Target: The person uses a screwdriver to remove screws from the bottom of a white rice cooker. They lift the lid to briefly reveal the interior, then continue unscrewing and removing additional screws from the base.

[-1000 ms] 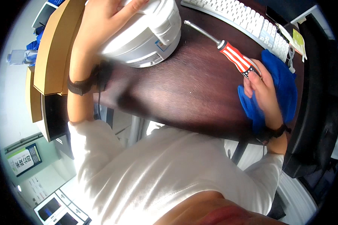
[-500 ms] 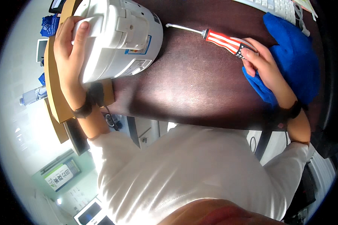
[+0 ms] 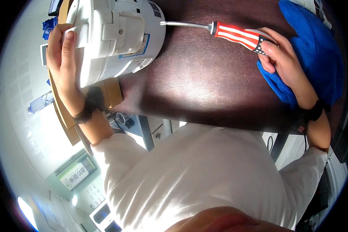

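Observation:
A white rice cooker (image 3: 100,58) is at the far left of the dark desk, its hinge cover and blue-edged label turned toward me. My left hand (image 3: 63,63) grips its left end, thumb on the near face and fingers curled around the edge. In my right hand (image 3: 284,56) is a screwdriver (image 3: 237,34) with a red-and-white striped handle and white stars on its dark end. Its metal shaft points left, and the tip appears just beside the cooker's right side. Whether the tip touches the cooker, I cannot tell.
A blue cloth (image 3: 317,58) lies beneath and beyond my right wrist on the brown desk (image 3: 197,81). A cardboard box (image 3: 113,92) is below the cooker, near the desk's left edge. A pale cable (image 3: 324,15) shows at the upper right.
The view has shifted slightly. The screwdriver tip has come closer to the cooker and now overlaps its edge in the picture. Both hands keep their hold.

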